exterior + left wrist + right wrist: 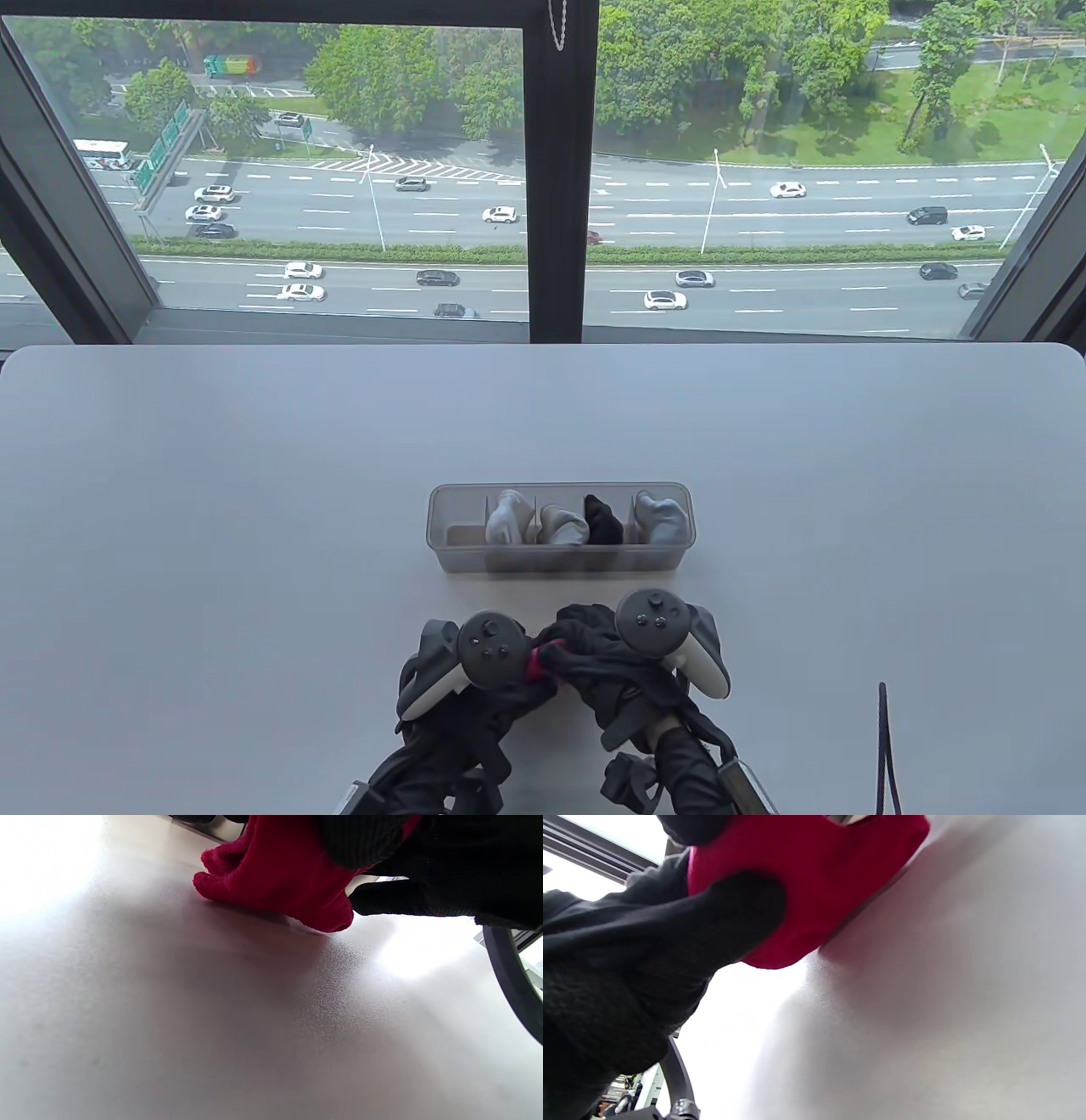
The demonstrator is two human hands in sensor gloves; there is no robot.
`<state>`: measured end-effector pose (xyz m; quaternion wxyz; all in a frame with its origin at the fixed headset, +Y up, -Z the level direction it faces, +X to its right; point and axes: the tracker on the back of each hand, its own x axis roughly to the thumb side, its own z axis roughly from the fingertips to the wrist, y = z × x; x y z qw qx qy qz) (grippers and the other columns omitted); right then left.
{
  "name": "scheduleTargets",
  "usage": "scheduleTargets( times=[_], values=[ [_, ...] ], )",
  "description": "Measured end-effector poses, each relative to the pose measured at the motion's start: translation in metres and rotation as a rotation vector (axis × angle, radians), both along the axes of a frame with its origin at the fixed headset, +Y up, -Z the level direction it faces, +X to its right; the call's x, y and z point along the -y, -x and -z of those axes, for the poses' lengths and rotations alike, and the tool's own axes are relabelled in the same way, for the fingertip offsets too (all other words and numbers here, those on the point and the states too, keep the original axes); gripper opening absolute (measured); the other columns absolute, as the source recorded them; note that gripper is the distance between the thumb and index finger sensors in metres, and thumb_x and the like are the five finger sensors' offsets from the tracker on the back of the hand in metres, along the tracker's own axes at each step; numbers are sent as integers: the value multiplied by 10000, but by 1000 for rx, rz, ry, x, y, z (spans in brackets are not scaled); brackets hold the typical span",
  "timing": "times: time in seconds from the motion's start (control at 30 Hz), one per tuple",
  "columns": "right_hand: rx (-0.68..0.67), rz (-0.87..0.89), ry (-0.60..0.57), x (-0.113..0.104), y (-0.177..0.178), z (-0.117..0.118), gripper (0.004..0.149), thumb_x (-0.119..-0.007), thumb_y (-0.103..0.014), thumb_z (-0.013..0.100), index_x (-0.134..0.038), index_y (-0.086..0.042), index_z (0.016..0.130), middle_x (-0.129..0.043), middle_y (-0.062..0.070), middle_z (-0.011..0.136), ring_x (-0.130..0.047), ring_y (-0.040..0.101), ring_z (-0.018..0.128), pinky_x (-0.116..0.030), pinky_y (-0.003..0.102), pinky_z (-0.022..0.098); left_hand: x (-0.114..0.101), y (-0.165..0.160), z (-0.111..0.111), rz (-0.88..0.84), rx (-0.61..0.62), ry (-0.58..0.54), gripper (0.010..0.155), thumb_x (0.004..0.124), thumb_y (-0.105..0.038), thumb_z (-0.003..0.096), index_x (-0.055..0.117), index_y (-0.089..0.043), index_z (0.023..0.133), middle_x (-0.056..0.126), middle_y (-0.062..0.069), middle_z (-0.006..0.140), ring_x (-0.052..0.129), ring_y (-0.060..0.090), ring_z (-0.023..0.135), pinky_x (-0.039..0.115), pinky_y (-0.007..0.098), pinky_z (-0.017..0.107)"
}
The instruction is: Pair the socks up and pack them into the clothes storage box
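Both hands work the red socks [280, 878] low over the table [212, 509], just in front of the storage box [560, 556]. The left hand [484, 671] and right hand [628, 662] each pinch the soft, limp bundle; it probably squashes easily, so gripping its bunched middle looks safest.

pale grey table [254, 475] against a dark-framed window [556, 170], daylight, highway [764, 212] and trees [407, 76] below

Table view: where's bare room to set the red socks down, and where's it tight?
Bare table left, right and behind the storage box. Its leftmost compartment looks free. Tight: the strip between box and both hands holding the red socks.
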<state>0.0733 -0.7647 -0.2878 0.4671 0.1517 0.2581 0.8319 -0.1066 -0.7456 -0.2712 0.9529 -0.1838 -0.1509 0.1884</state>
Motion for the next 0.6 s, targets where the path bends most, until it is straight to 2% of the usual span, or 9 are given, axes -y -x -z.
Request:
scheduleTargets(
  times=[0.03, 0.13, 0.17, 0.2, 0.23, 0.3, 0.43, 0.53, 0.6],
  values=[
    [22, 12, 20, 3, -3, 0, 464, -525, -420, 639, -641, -94, 949, -268, 227, 1145, -56, 454, 1020, -152, 649, 724, -3, -1, -1, -7, -6, -30, 666, 749, -399, 514, 415, -123, 1020, 297, 224, 1147, 426, 510, 1051, 431, 694, 756],
    [39, 34, 42, 4, -5, 1, 489, -506, -429, 641, -644, -68, 939, -273, 249, 1139, -56, 468, 1011, -154, 654, 717, -8, -4, -4, -16, 21, -134, 528, 740, -342, 535, 619, -52, 959, 448, 202, 1141, 550, 489, 1027, 498, 682, 741],
    [36, 28, 33, 4, -4, 0, 525, -520, -453, 630, -598, -74, 984, -234, 250, 1144, -27, 466, 1006, -135, 649, 719, -9, -5, -4, -5, 22, -137, 509, 720, -332, 543, 640, -32, 946, 480, 197, 1136, 577, 487, 1019, 510, 680, 738],
    [18, 0, 1, 3, -4, -1, 626, -549, -496, 606, -417, -133, 1099, -182, 249, 1153, -11, 470, 1003, -137, 654, 717, -9, -4, -4, 4, 25, -126, 494, 700, -329, 547, 648, -34, 940, 483, 200, 1134, 576, 490, 1019, 508, 682, 738],
    [-2, -8, -15, 2, -3, -1, 695, -582, -516, 588, -312, -185, 1136, -153, 253, 1158, -5, 473, 1003, -137, 654, 720, -8, -3, -3, -2, 29, -102, 493, 674, -330, 554, 637, -23, 938, 476, 206, 1132, 570, 493, 1019, 506, 683, 738],
    [-30, -22, -20, 0, -1, -1, 637, -652, -488, 571, -406, -237, 1102, -168, 245, 1162, -28, 473, 1009, -151, 655, 723, -6, 0, -1, -9, 29, -60, 498, 637, -344, 561, 620, -6, 926, 441, 226, 1131, 538, 507, 1025, 494, 687, 739],
    [-7, -52, -57, -4, -1, 0, 499, -649, -463, 580, -616, -167, 981, -313, 207, 1156, -115, 451, 1040, -203, 648, 742, -4, 2, 0, -9, 34, -9, 543, 675, -408, 530, 585, -32, 912, 362, 235, 1141, 476, 515, 1042, 471, 687, 746],
    [28, 22, 2, 0, -2, -1, 490, -592, -451, 614, -661, -76, 922, -344, 227, 1136, -124, 460, 1033, -205, 655, 733, -7, 3, -1, 9, 20, -26, 728, 731, -434, 512, 351, -114, 1044, 243, 228, 1161, 402, 503, 1073, 435, 694, 759],
    [50, 30, 17, 2, -5, 0, 493, -549, -459, 630, -669, -72, 911, -358, 234, 1130, -134, 470, 1029, -215, 657, 730, -11, 2, -2, -37, -2, -133, 598, 745, -381, 523, 515, -123, 1010, 344, 219, 1167, 489, 491, 1058, 475, 689, 748]
  ],
)
